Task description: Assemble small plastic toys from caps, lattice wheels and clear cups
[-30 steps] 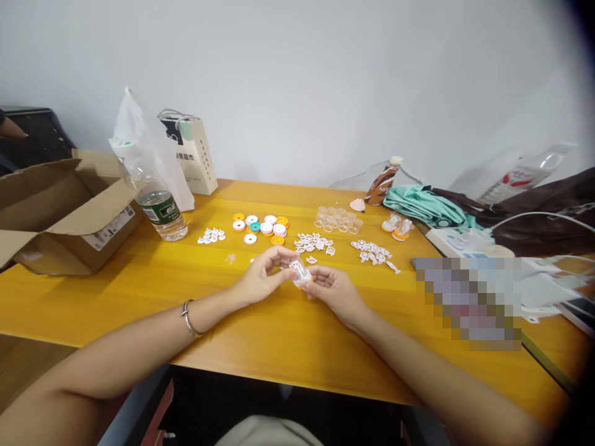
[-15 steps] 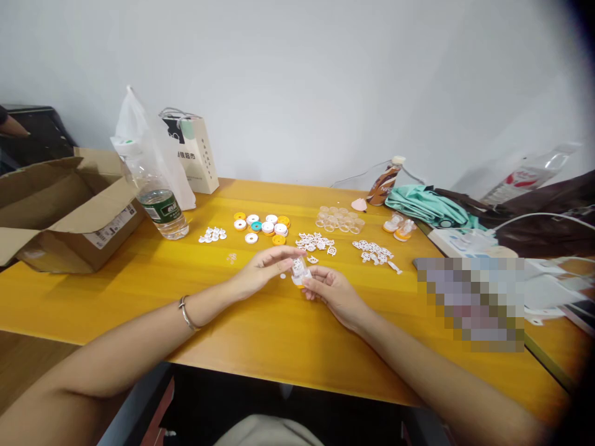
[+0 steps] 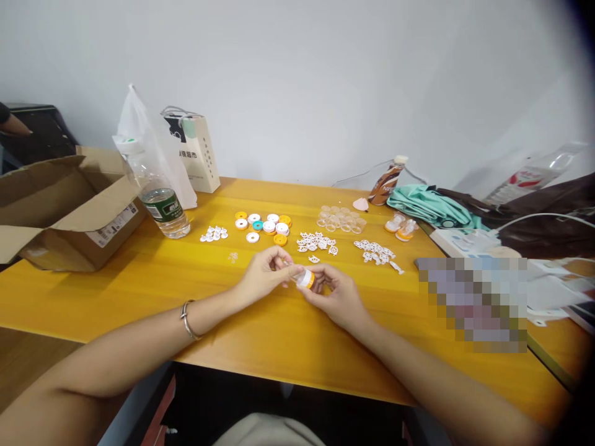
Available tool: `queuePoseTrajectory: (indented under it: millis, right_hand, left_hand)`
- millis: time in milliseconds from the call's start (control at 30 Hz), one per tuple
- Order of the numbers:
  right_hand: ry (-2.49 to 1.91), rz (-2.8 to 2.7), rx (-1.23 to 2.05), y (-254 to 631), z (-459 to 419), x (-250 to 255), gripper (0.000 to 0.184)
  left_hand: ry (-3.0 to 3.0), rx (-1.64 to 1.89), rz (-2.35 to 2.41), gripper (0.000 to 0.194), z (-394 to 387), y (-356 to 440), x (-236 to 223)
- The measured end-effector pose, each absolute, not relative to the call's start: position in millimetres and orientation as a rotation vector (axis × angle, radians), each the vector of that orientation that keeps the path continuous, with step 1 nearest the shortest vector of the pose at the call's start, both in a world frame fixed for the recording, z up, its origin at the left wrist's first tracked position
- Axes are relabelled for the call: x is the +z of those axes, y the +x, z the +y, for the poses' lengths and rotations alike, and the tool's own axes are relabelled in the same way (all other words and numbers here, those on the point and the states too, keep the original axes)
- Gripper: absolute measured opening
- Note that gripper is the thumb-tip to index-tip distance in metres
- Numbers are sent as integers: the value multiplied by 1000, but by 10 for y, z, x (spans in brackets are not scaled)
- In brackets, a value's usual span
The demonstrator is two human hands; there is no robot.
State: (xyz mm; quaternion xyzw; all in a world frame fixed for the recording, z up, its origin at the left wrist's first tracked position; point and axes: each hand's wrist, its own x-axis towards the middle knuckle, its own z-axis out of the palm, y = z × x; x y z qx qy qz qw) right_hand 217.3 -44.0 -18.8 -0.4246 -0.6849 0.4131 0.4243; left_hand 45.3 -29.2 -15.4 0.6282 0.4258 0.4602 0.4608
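Between my hands is a small clear plastic container with a white and orange base (image 3: 305, 279), tipped on its side above the table. My left hand (image 3: 268, 272) is closed on its clear end, and my right hand (image 3: 335, 292) grips the orange base. Just beyond lie white openwork wheel-like parts (image 3: 317, 242) and a second group of white parts (image 3: 375, 252). Round white, orange and teal lids (image 3: 268, 227) sit behind my left hand, with small white knobs (image 3: 214, 233) and tiny clear rings (image 3: 233, 256) to their left. Clear cups (image 3: 341, 218) stand farther back.
An open cardboard box (image 3: 88, 217) and a water bottle (image 3: 162, 207) stand at left, before a paper bag (image 3: 202, 155). At right are two orange-based containers (image 3: 401, 227), a coffee bottle (image 3: 387, 181), teal cloth (image 3: 430, 205) and a power strip (image 3: 458, 246). Another person's hand (image 3: 16, 126) shows far left.
The container has turned from nearly upright onto its side, its orange base now toward my right hand. My left fingers have shifted to its clear end.
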Motion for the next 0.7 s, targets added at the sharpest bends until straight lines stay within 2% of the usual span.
queuePoseTrajectory:
  millis: [100, 233, 300, 400, 467, 567, 700]
  right_hand:
    - [-1049, -1670, 1163, 2173, -423, -196, 25]
    - [-1003, -1475, 1472, 2182, -363, -221, 24]
    - [-961, -1413, 1569, 2181, -349, -224, 23]
    - [-918, -1360, 1606, 2170, -362, -216, 24]
    - [-916, -1322, 1618, 2162, -378, -210, 23]
    - [-910, -1269, 1707, 2153, -400, -211, 21]
    - [-885, -1225, 1765, 2136, -419, -215, 22]
  left_hand:
    - [1630, 1096, 1028, 26, -276, 411, -109]
    - [1718, 1030, 738, 19, -252, 361, -43]
    - [1718, 992, 617, 26, -248, 353, -51]
    - [1652, 1086, 683, 42, -236, 360, -102]
    - [1579, 1148, 771, 38, -219, 361, -121]
    - [1511, 1055, 710, 26, -191, 338, -94]
    - [1466, 915, 598, 34, -179, 316, -72]
